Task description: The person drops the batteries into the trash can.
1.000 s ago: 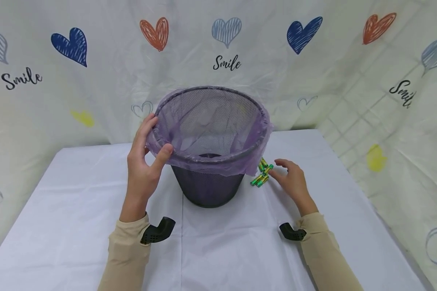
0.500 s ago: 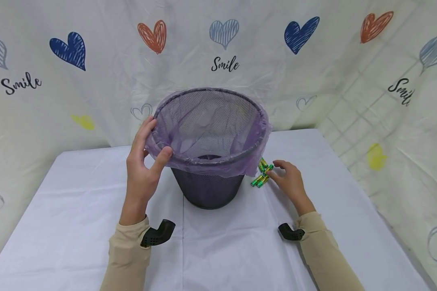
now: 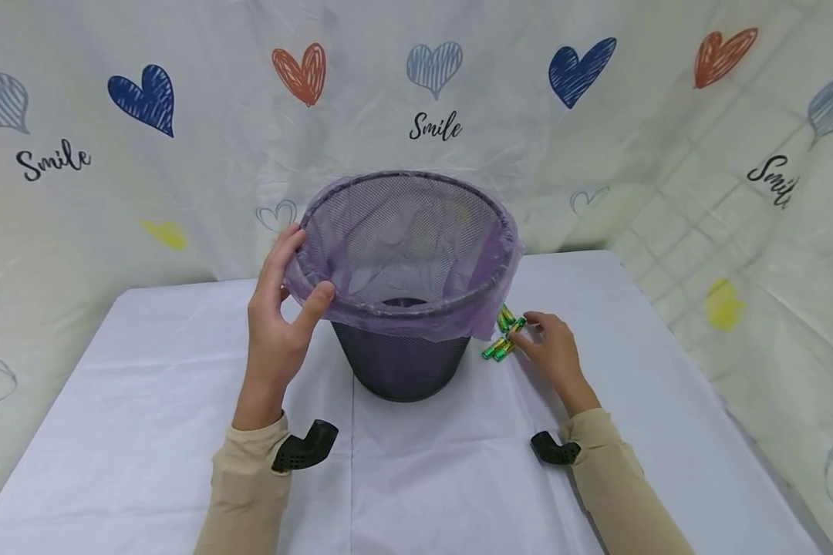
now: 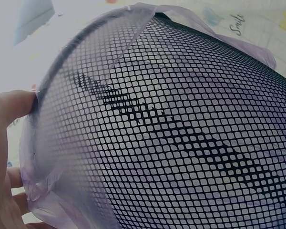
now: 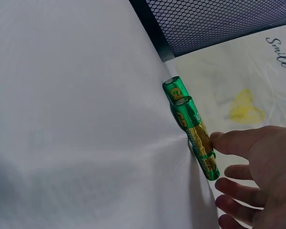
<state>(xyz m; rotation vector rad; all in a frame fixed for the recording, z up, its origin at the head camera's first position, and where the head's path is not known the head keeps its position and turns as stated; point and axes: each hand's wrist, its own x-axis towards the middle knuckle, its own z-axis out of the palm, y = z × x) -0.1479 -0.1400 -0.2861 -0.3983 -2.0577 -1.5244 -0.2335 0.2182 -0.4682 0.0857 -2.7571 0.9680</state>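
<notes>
A black mesh wastebasket [image 3: 399,366] stands on the table, lined with a thin purple bin bag [image 3: 416,320] folded over its rim. My left hand [image 3: 275,335] grips the rim at the left, thumb over the near edge and fingers along the outer side. In the left wrist view the thumb [image 4: 24,102] lies on the bag-covered rim. Several green and gold batteries [image 3: 500,348] lie in a small pile right of the basket. My right hand [image 3: 554,351] is beside them, thumb and forefinger apart around the topmost battery [image 5: 198,138], with the thumb tip right at its side.
A white cloth covers the table [image 3: 416,493]. Behind and to the right hangs a pale curtain [image 3: 361,139] printed with hearts and "Smile". A black wrist mount [image 3: 307,445] sits on the left sleeve, another black mount [image 3: 554,449] on the right.
My right hand has edged left, its thumb and forefinger coming closer around the topmost battery. The left hand keeps its grip on the basket rim. The head view has shifted slightly.
</notes>
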